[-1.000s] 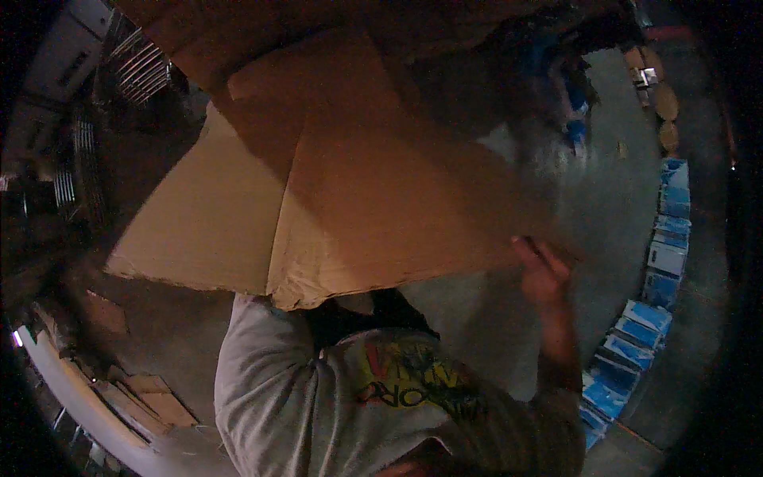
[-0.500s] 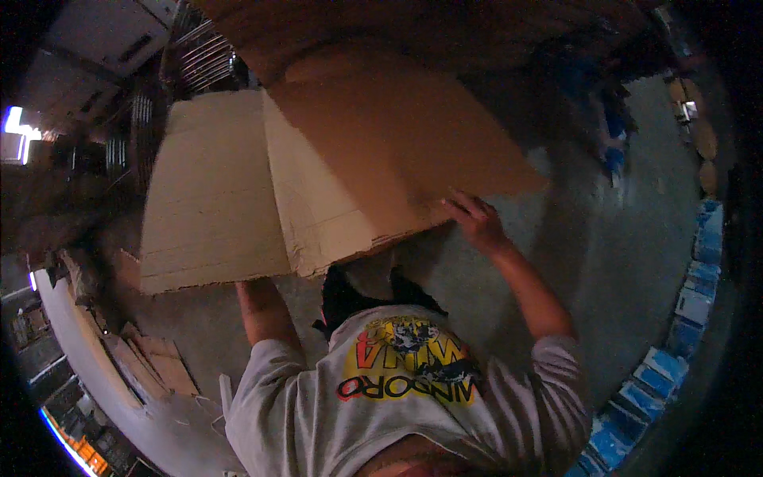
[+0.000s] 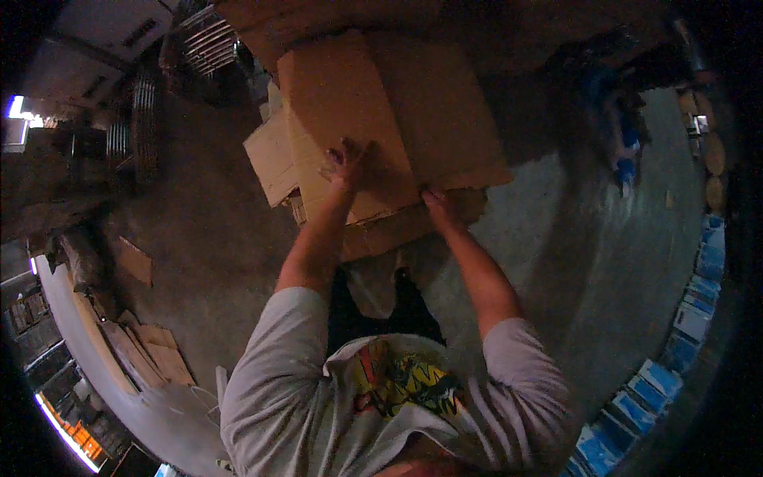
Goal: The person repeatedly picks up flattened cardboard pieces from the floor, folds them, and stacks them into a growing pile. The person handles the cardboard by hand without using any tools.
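Note:
A large brown cardboard sheet (image 3: pixel 334 95) lies in front of me, creased down its middle. My left hand (image 3: pixel 347 163) is over its left panel with the fingers spread, seemingly resting on the surface. At the near edge by the crease, my right hand (image 3: pixel 433 197) pinches the sheet, its fingertips partly lost in shadow. Beneath the sheet, another cardboard piece (image 3: pixel 272 159) sticks out at the left. More cardboard (image 3: pixel 389 237) shows below the near edge, close to my legs.
Flattened cardboard pieces (image 3: pixel 159 350) lie on the floor at the lower left. Blue-and-white boxes (image 3: pixel 656 378) line the right side. A blue item (image 3: pixel 624 143) stands in the shade at the far right. Metal racks (image 3: pixel 208 48) are at the far left.
The cardboard sheet has swung from open and lifted on the left to lying over other cardboard. My left hand has come from beneath it to on top. My right hand has moved left along the edge.

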A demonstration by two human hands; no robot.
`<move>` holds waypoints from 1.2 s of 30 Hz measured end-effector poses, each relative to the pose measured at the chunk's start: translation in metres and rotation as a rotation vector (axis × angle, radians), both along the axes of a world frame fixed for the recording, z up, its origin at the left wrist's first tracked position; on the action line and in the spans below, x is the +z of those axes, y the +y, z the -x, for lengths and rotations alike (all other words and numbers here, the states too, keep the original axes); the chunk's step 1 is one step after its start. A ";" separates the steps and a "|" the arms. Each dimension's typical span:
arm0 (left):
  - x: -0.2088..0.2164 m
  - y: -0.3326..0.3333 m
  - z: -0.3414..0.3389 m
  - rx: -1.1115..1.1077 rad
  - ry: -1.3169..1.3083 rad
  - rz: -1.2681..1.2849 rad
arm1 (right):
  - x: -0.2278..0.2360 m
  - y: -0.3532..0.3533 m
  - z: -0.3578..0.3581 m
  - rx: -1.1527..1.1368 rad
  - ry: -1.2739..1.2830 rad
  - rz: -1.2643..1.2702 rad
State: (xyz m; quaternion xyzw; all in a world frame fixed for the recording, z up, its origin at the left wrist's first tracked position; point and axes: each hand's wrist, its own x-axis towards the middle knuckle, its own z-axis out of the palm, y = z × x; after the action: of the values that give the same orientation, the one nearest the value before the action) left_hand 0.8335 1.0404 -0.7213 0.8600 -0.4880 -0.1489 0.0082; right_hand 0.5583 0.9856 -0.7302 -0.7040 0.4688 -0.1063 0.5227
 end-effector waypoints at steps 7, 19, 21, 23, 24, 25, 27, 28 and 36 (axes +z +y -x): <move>-0.071 -0.009 0.019 0.076 0.030 -0.085 | -0.023 -0.014 -0.008 -0.028 0.297 -0.005; 0.007 -0.001 0.052 0.001 0.101 0.344 | 0.073 -0.032 0.055 0.169 0.204 0.209; 0.029 0.027 0.065 0.029 0.110 0.340 | 0.083 -0.037 0.070 0.324 0.330 0.371; 0.050 0.068 0.083 0.061 0.137 0.250 | 0.082 -0.037 0.082 0.244 0.514 0.323; 0.060 0.088 0.090 0.075 0.258 0.372 | 0.076 -0.036 0.085 0.215 0.533 0.272; 0.068 0.118 0.101 0.098 0.279 0.378 | 0.070 -0.029 0.090 0.278 0.569 0.318; 0.079 0.196 0.128 0.191 0.437 0.435 | 0.053 -0.012 0.098 0.469 0.612 0.437; 0.080 0.235 0.146 0.282 0.562 0.461 | 0.043 -0.002 0.101 0.610 0.708 0.441; 0.037 0.633 0.234 1.331 0.824 0.171 | 0.029 0.159 -0.020 1.340 0.619 0.292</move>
State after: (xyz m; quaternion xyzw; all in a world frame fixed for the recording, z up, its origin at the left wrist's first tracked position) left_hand 0.5990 1.6735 -0.6846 0.8433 0.1624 -0.3814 0.3421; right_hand 0.5786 1.1442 -0.7013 -0.8984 0.0468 0.3764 0.2212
